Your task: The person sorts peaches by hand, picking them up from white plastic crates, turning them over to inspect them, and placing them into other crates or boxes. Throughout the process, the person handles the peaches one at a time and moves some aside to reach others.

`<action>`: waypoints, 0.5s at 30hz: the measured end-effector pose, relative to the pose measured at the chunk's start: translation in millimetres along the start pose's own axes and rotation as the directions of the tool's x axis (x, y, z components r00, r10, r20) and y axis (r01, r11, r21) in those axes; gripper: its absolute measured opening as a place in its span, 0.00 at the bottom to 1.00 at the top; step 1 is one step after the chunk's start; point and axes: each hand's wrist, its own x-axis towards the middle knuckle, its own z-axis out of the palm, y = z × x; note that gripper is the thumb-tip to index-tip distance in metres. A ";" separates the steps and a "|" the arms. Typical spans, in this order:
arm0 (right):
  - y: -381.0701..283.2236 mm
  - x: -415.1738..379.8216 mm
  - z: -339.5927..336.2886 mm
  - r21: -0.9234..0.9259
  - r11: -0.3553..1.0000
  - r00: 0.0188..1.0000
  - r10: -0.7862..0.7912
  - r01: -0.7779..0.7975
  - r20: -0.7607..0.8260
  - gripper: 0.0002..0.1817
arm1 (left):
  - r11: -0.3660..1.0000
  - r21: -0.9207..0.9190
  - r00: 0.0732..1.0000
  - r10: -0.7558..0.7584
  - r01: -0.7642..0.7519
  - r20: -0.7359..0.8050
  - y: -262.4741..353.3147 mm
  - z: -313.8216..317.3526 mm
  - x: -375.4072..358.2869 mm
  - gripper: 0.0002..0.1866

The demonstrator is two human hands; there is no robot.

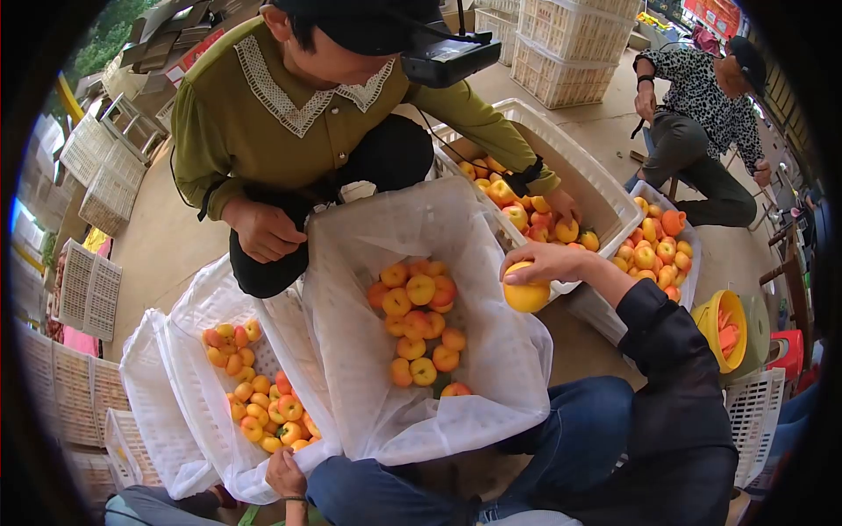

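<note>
My right hand point(545, 261) is shut on a yellow-orange peach point(526, 295), which it holds over the right rim of the middle crate's white plastic liner point(500, 351). Several peaches point(419, 324) lie at the bottom of that lined crate. At the bottom of the view, my left hand point(285, 473) grips the liner edge of the left crate point(189, 421), which holds several smaller peaches point(263, 399). My dark sleeve and jeans fill the lower right.
A person in an olive top crouches opposite, one hand point(561, 203) in a white crate of peaches point(605, 197). Another crate of peaches point(653, 250) and a yellow basket point(724, 329) stand at the right. A seated person point(702, 105) is behind. Empty crates point(570, 35) are stacked around.
</note>
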 end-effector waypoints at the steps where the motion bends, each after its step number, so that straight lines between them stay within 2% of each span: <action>1: 15.3 -4.3 -19.4 0.035 0.999 0.992 -0.004 0.009 -0.124 0.27 | 1.000 0.001 1.000 0.004 -0.004 0.013 -1.0 0.2 -0.4 0.12; 2: 27.4 -8.8 -35.1 0.138 0.990 0.967 0.055 -0.021 -0.249 0.26 | 1.000 0.009 1.000 0.011 -0.011 0.024 -2.5 -0.3 -0.5 0.12; 3: 19.9 -18.9 -46.4 0.184 0.968 0.911 0.226 -0.171 -0.344 0.24 | 1.000 -0.011 1.000 0.015 -0.015 0.019 -4.3 -0.4 -0.5 0.12; 4: 63.1 -7.6 -68.6 0.027 0.981 0.872 0.184 -0.193 -0.453 0.25 | 0.999 -0.035 1.000 0.019 -0.018 0.012 -5.1 1.4 -0.2 0.12; 6: 94.4 0.0 -93.0 -0.188 0.893 0.784 0.238 -0.408 -0.573 0.26 | 0.999 -0.037 1.000 0.008 -0.007 0.028 -7.8 3.6 -2.1 0.12; 10: 128.4 20.9 -112.6 -0.102 0.875 0.749 0.340 -0.474 -0.569 0.28 | 0.998 -0.030 0.998 0.058 -0.058 -0.011 -16.2 1.8 -2.6 0.16; 11: 128.6 27.0 -114.3 -0.171 0.849 0.786 0.363 -0.501 -0.500 0.31 | 0.999 -0.024 0.991 -0.038 0.041 0.129 -24.8 -1.9 -4.0 0.10; 12: 128.6 32.1 -117.7 -0.245 0.821 0.817 0.386 -0.516 -0.428 0.34 | 0.990 -0.005 0.956 -0.135 0.141 0.261 -29.9 -5.8 -4.0 0.11; 13: 135.7 40.2 -121.9 -0.311 0.801 0.835 0.378 -0.512 -0.400 0.35 | 0.971 0.027 0.896 -0.229 0.237 0.381 -33.6 -5.7 -1.6 0.17; 14: 139.6 44.0 -125.0 -0.308 0.804 0.837 0.378 -0.508 -0.396 0.35 | 0.971 0.033 0.895 -0.232 0.237 0.380 -36.7 -5.2 -2.2 0.17; 15: 135.6 45.2 -126.4 -0.282 0.817 0.853 0.416 -0.503 -0.314 0.35 | 0.979 0.039 0.924 -0.202 0.201 0.325 -35.6 -4.9 -2.9 0.15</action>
